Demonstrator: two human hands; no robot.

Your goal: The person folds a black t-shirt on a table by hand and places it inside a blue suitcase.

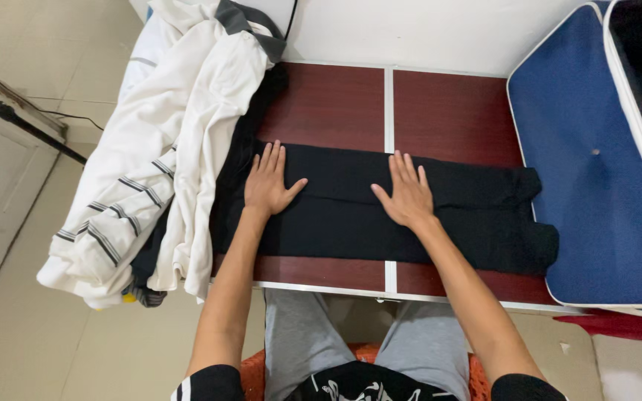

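A black garment point(477, 215) lies folded lengthwise across the dark red table point(336, 104). My left hand point(269, 182) rests flat on its left part, fingers spread. Flat on the garment's middle lies my right hand point(408, 194), fingers pointing away from me. Neither hand grips anything. The garment's left end runs under a pile of clothes.
A heap of white clothes with grey stripes point(165, 156) hangs over the table's left edge. An open blue bag with white trim point(596, 163) takes up the right side. A red cloth point(618, 324) shows below the bag. I sit on an orange chair point(250, 371).
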